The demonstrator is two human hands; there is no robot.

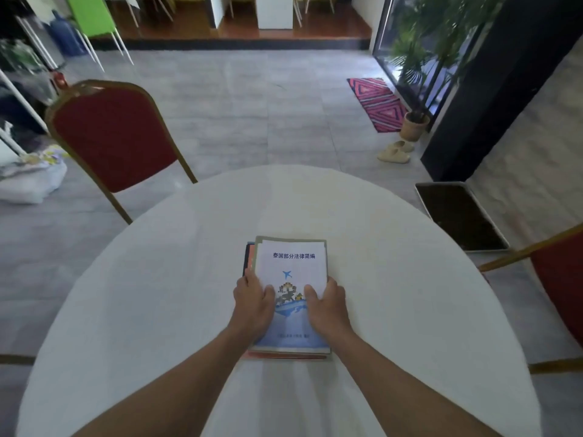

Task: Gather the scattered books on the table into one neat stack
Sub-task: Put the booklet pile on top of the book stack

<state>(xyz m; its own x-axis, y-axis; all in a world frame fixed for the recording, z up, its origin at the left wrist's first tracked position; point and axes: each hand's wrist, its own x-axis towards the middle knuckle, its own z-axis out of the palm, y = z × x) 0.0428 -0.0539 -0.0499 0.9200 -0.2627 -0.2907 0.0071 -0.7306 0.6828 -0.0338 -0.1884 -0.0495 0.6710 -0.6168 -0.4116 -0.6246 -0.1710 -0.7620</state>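
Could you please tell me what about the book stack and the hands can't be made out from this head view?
- How many books are in the stack: the top book covers all but slivers of the edges below.
- Lower covers and titles: hidden under the top book.
- Small print near the top book's bottom edge: too blurred to read.
- Left hand and right hand: palms face down, contact underneath unseen.

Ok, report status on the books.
Left hand and right hand pressing stack sides. Lower books jut out left. Table otherwise bare.

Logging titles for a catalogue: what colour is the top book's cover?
White fading to blue, with a small blue plane, on the top book; head view.
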